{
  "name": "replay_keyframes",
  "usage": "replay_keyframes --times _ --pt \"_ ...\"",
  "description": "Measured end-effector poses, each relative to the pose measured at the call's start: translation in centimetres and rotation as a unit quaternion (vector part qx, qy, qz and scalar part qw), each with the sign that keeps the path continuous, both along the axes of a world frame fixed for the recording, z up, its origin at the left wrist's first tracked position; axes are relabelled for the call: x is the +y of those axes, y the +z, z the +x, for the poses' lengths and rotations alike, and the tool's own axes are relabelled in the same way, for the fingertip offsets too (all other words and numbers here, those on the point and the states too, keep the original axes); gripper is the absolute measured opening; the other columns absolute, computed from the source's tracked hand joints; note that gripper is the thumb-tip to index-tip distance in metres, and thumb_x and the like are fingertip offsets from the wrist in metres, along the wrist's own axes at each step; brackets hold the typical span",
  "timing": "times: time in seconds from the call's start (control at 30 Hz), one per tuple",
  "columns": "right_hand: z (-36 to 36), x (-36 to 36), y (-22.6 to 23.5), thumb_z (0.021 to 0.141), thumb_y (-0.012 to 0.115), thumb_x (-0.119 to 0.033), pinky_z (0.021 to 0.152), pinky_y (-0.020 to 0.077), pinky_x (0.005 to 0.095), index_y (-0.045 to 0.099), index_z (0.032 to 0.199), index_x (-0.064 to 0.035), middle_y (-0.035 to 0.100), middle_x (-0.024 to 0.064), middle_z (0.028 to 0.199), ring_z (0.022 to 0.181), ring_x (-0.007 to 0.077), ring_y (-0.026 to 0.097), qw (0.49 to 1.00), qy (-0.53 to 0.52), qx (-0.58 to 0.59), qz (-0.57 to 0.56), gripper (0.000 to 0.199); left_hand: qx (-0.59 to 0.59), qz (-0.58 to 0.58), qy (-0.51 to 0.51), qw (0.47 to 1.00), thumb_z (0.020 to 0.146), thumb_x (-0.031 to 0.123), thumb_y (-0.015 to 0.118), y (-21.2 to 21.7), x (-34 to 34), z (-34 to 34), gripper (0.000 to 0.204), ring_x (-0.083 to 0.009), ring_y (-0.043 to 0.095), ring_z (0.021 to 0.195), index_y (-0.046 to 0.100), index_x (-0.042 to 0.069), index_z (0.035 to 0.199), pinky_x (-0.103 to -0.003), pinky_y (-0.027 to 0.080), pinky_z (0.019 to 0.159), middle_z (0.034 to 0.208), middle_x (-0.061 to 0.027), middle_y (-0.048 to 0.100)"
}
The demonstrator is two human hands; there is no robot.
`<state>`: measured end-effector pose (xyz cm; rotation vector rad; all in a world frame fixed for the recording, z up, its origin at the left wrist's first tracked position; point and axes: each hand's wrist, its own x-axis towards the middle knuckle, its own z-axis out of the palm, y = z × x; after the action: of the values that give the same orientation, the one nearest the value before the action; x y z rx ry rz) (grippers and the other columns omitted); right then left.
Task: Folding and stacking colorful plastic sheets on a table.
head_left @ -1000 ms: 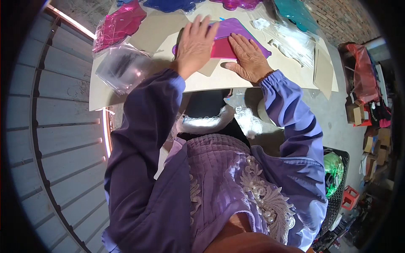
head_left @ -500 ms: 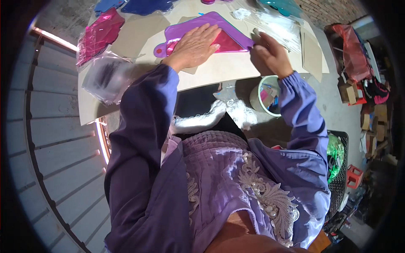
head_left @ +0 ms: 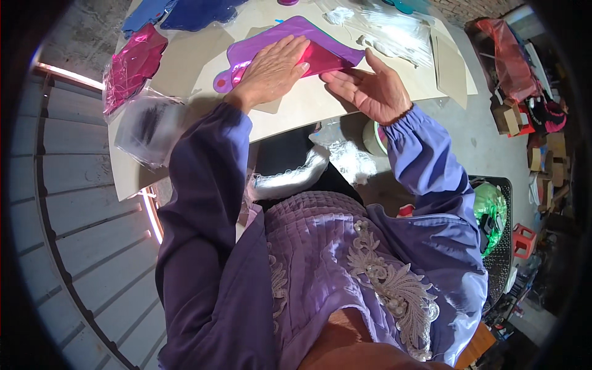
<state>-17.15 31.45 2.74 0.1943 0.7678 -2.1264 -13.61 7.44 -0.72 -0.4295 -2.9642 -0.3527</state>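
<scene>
A flat, shiny purple foil piece (head_left: 254, 50), perhaps an uninflated foil balloon, lies on the pale table with a round tab at its left end. Its near right part shows a bright pink layer (head_left: 330, 60). My left hand (head_left: 271, 69) rests flat on the foil, fingers stretched out together. At the foil's near right edge is my right hand (head_left: 375, 94), palm turned up and thumb spread, its fingertips at or just under the edge. Under the foil a piece of cardboard (head_left: 269, 106) pokes out beside my left wrist.
Pink foil (head_left: 137, 65), dark blue foil (head_left: 200, 13), a clear plastic bag (head_left: 151, 126) and brown card (head_left: 188, 58) lie on the left. White strands in clear plastic (head_left: 404, 40) and more card (head_left: 450, 69) lie right. A pale bucket (head_left: 374, 139) stands below the table edge.
My right hand has left the foil's right tip, turned palm up and moved to the near edge with its fingers opened out. My left hand stays flat on the foil.
</scene>
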Motion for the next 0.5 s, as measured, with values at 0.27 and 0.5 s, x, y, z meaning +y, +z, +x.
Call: replay_keyframes --times 0.27,0.5 --pt "-8.2 -1.8 0.3 0.094 0.057 -0.036 0.098 0.0500 0.0423 0.038 0.127 0.0154 0.056 0.0270 0.120 0.113 0.0328 0.058 0.991 0.077 0.059 0.090 0.064 0.020 0.001 -0.007 1.000 0.101 0.040 0.031 0.3 0.3 0.7 0.057 -0.0263 0.021 0.144 0.030 0.007 0.147 -0.041 0.016 0.117 0.154 -0.0114 0.027" --pt "-12.9 -5.4 0.9 0.092 0.062 -0.035 0.084 0.0544 0.0344 0.062 0.113 0.0011 0.068 0.0102 0.104 0.091 0.0203 0.066 0.907 0.188 0.210 0.312 0.041 0.052 0.004 -0.001 0.999 0.098 0.030 0.045 1.7 0.6 1.3 0.050 -0.0300 0.035 0.132 0.040 0.005 0.141 -0.042 0.029 0.110 0.140 -0.0142 0.040"
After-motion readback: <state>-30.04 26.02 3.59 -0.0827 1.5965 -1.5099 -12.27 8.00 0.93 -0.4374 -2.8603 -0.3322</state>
